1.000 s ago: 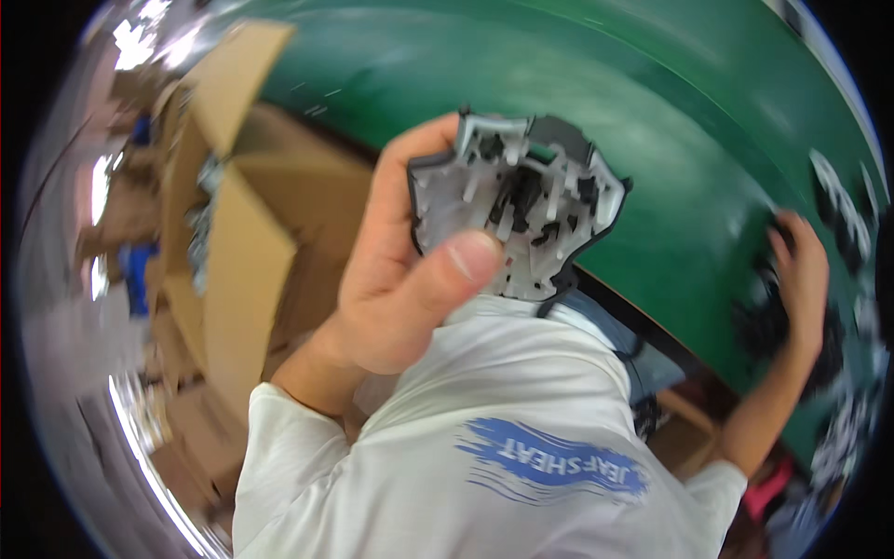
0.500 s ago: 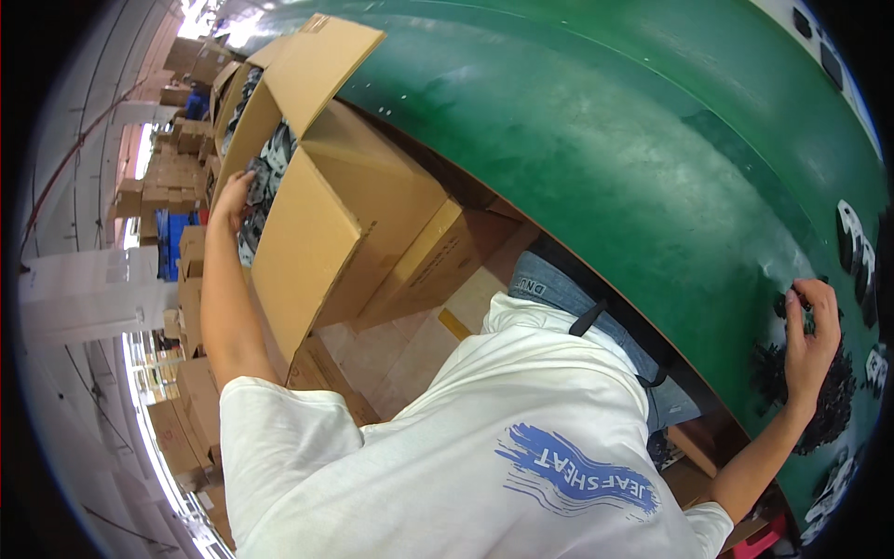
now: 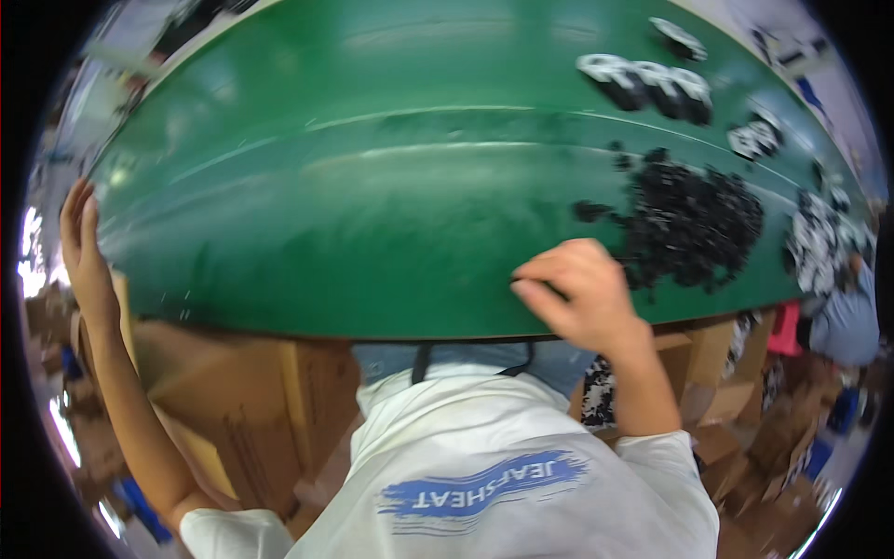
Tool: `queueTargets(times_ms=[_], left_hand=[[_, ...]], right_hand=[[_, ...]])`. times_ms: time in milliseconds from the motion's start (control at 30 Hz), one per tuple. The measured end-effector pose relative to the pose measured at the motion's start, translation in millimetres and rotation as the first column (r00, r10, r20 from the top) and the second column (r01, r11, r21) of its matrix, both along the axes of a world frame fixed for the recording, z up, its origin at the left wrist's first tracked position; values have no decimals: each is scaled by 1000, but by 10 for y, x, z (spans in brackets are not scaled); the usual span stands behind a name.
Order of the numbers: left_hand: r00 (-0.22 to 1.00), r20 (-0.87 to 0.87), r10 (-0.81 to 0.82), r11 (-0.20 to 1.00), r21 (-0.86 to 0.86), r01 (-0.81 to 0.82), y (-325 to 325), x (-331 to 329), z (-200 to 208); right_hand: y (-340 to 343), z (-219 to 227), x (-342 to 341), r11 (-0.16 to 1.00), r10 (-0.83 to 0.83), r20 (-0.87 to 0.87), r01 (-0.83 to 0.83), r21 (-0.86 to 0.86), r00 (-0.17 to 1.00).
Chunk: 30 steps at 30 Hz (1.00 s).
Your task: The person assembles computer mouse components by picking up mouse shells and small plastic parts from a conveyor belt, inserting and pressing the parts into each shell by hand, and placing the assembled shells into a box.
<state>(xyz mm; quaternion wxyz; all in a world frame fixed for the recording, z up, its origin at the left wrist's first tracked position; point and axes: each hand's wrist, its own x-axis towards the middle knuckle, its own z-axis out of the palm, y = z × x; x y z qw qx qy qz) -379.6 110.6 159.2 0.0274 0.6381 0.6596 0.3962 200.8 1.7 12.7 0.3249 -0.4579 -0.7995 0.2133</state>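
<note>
My right hand is above the green table near its front edge, with thumb and forefinger curled toward each other. A small dark piece shows at their tips; its exact kind is too small to make out. To the right of this hand lies a heap of small black parts, with a few strays at its left side. My left hand is raised at the far left by the table's end, fingers stretched out and nothing visible in them.
White-and-black moulded pieces stand in a row beyond the heap, with more at the table's right end. Cardboard boxes stand below the front edge of the green table. A co-worker is at the far right.
My view has swung to the right. My left hand has come out of the carton of white-and-black pieces, and my right hand has moved left, away from the black heap.
</note>
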Motion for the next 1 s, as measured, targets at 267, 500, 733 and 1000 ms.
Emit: queueTargets(times_ms=[267,500,733,1000], left_hand=[[526,115,-843,496,-215,842,1411,3996,-1073],[296,-459,-838,461,-304,833,1881,5467,-1800],[552,629,-548,536,-242,809,1593,4580,-1529],[-281,949,142,562,156,812,-146,3596,-1308]], right_hand=[[-281,-67,-94,997,-65,-135,60,-47,989],[-578,-124,67,986,-155,-54,152,-64,986],[-563,-65,131,943,-253,-300,166,-288,920],[101,217,-187,989,-92,-563,141,45,821]])
